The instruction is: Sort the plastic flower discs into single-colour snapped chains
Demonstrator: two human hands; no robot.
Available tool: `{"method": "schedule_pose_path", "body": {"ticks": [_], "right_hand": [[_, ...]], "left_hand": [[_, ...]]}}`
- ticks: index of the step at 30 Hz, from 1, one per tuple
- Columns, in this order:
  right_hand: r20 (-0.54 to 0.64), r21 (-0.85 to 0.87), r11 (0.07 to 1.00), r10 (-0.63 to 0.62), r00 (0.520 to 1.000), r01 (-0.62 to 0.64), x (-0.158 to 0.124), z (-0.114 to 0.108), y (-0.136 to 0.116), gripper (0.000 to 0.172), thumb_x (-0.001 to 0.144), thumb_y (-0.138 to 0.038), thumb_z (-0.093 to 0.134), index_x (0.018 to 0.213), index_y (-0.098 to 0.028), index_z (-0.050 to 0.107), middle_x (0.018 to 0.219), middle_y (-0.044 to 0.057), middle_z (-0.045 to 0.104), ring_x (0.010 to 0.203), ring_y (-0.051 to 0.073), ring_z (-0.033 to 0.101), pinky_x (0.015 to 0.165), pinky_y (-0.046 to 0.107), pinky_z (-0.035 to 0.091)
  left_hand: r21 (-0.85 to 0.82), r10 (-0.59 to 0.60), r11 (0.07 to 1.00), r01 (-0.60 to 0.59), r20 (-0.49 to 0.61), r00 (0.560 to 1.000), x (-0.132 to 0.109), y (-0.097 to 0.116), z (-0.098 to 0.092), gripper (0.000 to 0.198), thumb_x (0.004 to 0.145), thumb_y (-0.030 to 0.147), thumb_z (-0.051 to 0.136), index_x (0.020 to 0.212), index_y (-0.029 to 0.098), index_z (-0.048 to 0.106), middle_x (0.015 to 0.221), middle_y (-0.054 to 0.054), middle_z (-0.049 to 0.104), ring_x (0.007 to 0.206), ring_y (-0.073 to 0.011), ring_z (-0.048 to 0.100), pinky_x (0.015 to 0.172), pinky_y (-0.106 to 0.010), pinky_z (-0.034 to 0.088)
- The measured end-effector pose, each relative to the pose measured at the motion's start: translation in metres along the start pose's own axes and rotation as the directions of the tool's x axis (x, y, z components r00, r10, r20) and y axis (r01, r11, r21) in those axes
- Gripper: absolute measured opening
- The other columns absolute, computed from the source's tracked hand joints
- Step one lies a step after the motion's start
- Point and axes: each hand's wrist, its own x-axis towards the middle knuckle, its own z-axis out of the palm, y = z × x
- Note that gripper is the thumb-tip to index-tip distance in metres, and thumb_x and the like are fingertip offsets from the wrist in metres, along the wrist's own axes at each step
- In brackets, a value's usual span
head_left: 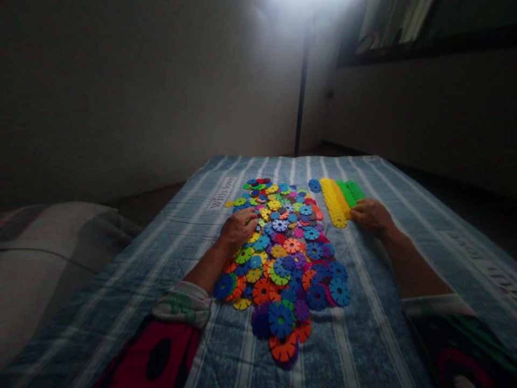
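Observation:
A heap of notched plastic discs [292, 246] in many colours spreads over the middle of a striped blue cloth. My left hand [239, 230] lies at the heap's left edge, fingers bent down among the discs; a bit of green shows at the fingertips, too small to name for sure. To the right of the heap, yellow discs [333, 200] lie overlapped in long rows, with green discs [351, 191] in rows beside them. My right hand [372, 215] is at the near end of these rows, fingers pinched at a yellow-orange disc [348, 213].
Blue discs [314, 185] sit left of the yellow rows. The striped cloth [169, 258] covers the table. Pale fabric [60, 269] bulges at the left. A lit lamp on a dark pole [302, 97] stands behind the table's far edge, near the wall.

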Motion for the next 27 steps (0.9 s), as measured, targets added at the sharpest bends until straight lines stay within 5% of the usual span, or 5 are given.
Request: {"method": "schedule_pose_path", "body": {"ticks": [11, 16, 21, 27], "right_hand": [[-0.186, 0.122, 0.991, 0.076, 0.980, -0.054, 0.001, -0.001, -0.019, 0.018, 0.079, -0.024, 0.057, 0.083, -0.018, 0.074, 0.096, 0.010, 0.070, 0.095, 0.024, 0.062, 0.082, 0.035, 0.047], [-0.194, 0.280, 0.939, -0.147, 0.970, 0.199, 0.002, -0.014, -0.069, 0.015, 0.080, -0.022, 0.060, 0.070, -0.020, 0.071, 0.088, 0.009, 0.068, 0.088, 0.022, 0.061, 0.080, 0.034, 0.046], [-0.196, 0.413, 0.792, -0.404, 0.893, 0.449, -0.010, -0.018, -0.133, 0.012, 0.080, -0.022, 0.065, 0.070, -0.021, 0.070, 0.091, 0.008, 0.066, 0.089, 0.021, 0.059, 0.079, 0.034, 0.046], [-0.153, 0.361, 0.743, -0.548, 0.822, 0.563, -0.030, -0.014, -0.179, 0.006, 0.079, -0.027, 0.069, 0.078, -0.022, 0.071, 0.099, 0.009, 0.064, 0.105, 0.025, 0.053, 0.090, 0.040, 0.042]], "left_hand": [[0.002, 0.011, 1.000, -0.011, -0.016, 1.000, -0.004, 0.000, 0.002, 0.023, 0.080, 0.028, 0.049, 0.083, 0.020, 0.071, 0.116, -0.007, 0.067, 0.112, -0.0213, 0.061, 0.102, -0.035, 0.046], [-0.012, 0.002, 1.000, -0.003, -0.013, 1.000, -0.004, 0.000, 0.003, 0.023, 0.081, 0.029, 0.049, 0.085, 0.020, 0.071, 0.117, -0.007, 0.067, 0.112, -0.0204, 0.060, 0.102, -0.034, 0.045], [-0.008, 0.001, 1.000, -0.001, -0.003, 1.000, -0.005, 0.004, 0.001, 0.022, 0.080, 0.027, 0.050, 0.083, 0.021, 0.071, 0.113, -0.006, 0.068, 0.112, -0.0205, 0.060, 0.102, -0.034, 0.045], [0.001, 0.006, 1.000, -0.006, 0.010, 1.000, -0.004, 0.007, 0.000, 0.023, 0.080, 0.026, 0.048, 0.081, 0.019, 0.070, 0.116, -0.008, 0.067, 0.113, -0.0210, 0.059, 0.103, -0.033, 0.044]]}}
